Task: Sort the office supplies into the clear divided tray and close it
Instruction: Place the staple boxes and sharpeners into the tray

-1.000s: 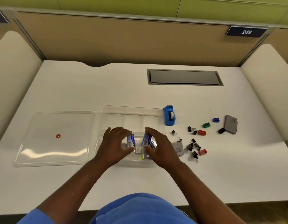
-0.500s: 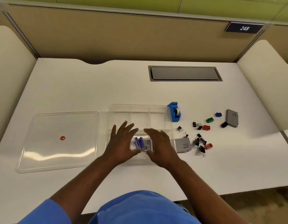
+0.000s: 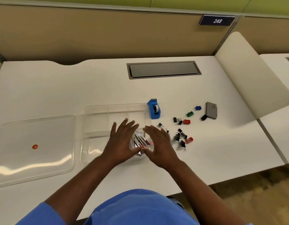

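The clear divided tray (image 3: pixel 114 109) lies in the middle of the white desk. Several small flat packs (image 3: pixel 139 140) rest in its front right compartment. My left hand (image 3: pixel 122 142) and my right hand (image 3: pixel 158 143) hover flat over that compartment, fingers spread, one on each side of the packs, holding nothing. The tray's clear lid (image 3: pixel 35 143) lies flat to the left, with a small orange dot (image 3: pixel 35 146) on it. Right of the tray are a blue tape dispenser (image 3: pixel 154 109), black binder clips (image 3: pixel 180 138), coloured sharpeners (image 3: pixel 190 114) and a grey box (image 3: pixel 211 110).
A grey cable hatch (image 3: pixel 163 69) is set into the desk at the back. Beige partition walls (image 3: pixel 108 34) enclose the back, and a rounded side panel (image 3: pixel 254 75) stands on the right. The desk's front edge (image 3: pixel 237 177) runs close below the supplies.
Both hands held blue packs upright over the tray a second ago. The packs now lie in the front right compartment and both hands have opened flat above them.
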Motion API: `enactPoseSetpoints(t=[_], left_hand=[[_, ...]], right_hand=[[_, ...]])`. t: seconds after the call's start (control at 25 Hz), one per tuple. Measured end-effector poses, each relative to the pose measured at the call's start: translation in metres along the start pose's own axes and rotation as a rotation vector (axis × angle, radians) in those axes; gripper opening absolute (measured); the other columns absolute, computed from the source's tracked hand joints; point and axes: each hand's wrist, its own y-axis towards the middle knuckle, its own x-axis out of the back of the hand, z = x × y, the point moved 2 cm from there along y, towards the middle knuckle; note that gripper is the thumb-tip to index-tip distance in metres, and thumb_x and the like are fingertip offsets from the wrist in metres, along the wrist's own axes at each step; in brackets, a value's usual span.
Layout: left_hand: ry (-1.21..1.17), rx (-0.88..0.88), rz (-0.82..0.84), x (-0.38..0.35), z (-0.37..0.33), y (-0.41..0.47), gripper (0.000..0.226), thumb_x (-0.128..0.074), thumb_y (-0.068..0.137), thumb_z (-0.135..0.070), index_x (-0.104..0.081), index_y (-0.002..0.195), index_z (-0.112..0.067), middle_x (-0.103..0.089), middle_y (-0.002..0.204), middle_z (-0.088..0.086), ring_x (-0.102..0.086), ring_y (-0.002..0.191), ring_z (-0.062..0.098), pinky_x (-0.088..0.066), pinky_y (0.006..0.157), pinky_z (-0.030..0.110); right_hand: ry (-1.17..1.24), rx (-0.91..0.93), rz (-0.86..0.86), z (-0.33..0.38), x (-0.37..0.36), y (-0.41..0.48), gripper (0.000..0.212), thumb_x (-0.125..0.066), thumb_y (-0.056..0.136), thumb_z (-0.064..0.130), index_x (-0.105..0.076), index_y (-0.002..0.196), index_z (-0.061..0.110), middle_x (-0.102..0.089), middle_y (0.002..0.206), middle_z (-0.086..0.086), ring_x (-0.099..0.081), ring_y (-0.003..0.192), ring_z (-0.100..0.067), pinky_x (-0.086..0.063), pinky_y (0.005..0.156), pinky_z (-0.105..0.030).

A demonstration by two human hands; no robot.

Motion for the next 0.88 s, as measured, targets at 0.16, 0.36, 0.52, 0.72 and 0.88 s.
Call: enactPoseSetpoints(t=[0.16,0.36,0.52,0.72,0.88], left_hand=[[-0.041,0.025,0.006,-0.019,-0.046,0.02,0.09,-0.051,0.079,-0.08,-0.032,0.152,-0.03,-0.029,0.161,-0.005,-0.01,0.153,0.013,0.002,0.123,0.049],[-0.038,0.031,0.083,-0.047,-0.107,0.055,0.092,-0.05,0.078,-0.079,-0.028,0.153,-0.03,-0.033,0.159,-0.006,-0.017,0.151,0.012,0.01,0.123,0.046],[-0.028,0.058,0.121,-0.066,-0.14,0.076,0.084,-0.062,0.081,-0.065,-0.032,0.151,-0.031,-0.042,0.154,-0.006,-0.022,0.149,0.009,0.015,0.121,0.043],[-0.032,0.116,0.141,-0.087,-0.169,0.091,0.076,-0.062,0.083,-0.059,-0.036,0.15,-0.03,-0.045,0.153,0.0,-0.025,0.148,0.011,0.024,0.118,0.038],[-0.005,0.136,0.156,-0.101,-0.182,0.1,0.072,-0.06,0.086,-0.059,-0.039,0.148,-0.03,-0.046,0.152,0.001,-0.028,0.147,0.013,0.021,0.119,0.041]], right_hand=[[0.008,-0.041,0.003,-0.043,0.027,-0.006,0.078,-0.076,0.084,0.04,-0.036,0.15,0.03,-0.038,0.156,0.008,-0.023,0.148,-0.006,-0.01,0.124,-0.039],[0.02,-0.09,0.036,-0.118,0.065,-0.016,0.079,-0.076,0.083,0.035,-0.033,0.15,0.035,-0.037,0.156,0.01,-0.023,0.147,-0.006,-0.011,0.124,-0.042],[0.002,-0.096,0.065,-0.164,0.082,-0.019,0.077,-0.076,0.083,0.034,-0.035,0.148,0.034,-0.04,0.154,0.009,-0.028,0.146,-0.009,-0.009,0.124,-0.04],[0.0,-0.103,0.1,-0.207,0.094,-0.023,0.072,-0.074,0.084,0.032,-0.038,0.146,0.034,-0.044,0.151,0.01,-0.035,0.142,-0.009,-0.013,0.123,-0.042],[-0.044,-0.118,0.182,-0.231,0.095,-0.027,0.068,-0.072,0.085,0.032,-0.041,0.146,0.033,-0.05,0.146,0.008,-0.04,0.139,-0.011,-0.013,0.123,-0.038]])
